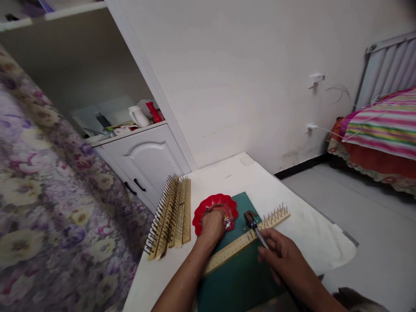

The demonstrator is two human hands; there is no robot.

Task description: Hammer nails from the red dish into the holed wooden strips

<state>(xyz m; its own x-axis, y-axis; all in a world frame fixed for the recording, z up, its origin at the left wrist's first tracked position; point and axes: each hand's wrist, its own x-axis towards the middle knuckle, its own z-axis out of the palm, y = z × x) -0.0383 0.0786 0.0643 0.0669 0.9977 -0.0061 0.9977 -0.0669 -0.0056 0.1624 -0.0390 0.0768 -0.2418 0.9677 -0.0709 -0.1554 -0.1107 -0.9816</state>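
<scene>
My left hand [213, 225] reaches into a scalloped red dish [197, 217] that holds loose nails [229, 219]. Its fingertips are down among the nails, hidden from above. A hammer [261, 237] is gripped by its metal handle in my right hand [281, 253], its dark head tilted up over a wooden strip [229, 251]. That strip lies slantwise across a green mat [240, 277]. Rows of nails stand upright in the strip's far right part, and small holes dot its nearer left part.
Several nail-studded wooden strips [186, 212] lie side by side left of the dish on the white-covered table [224, 173]. A white cabinet [152, 151] and floral curtain [29, 216] border the left side. Beyond the table's right edge is a bed [380, 130].
</scene>
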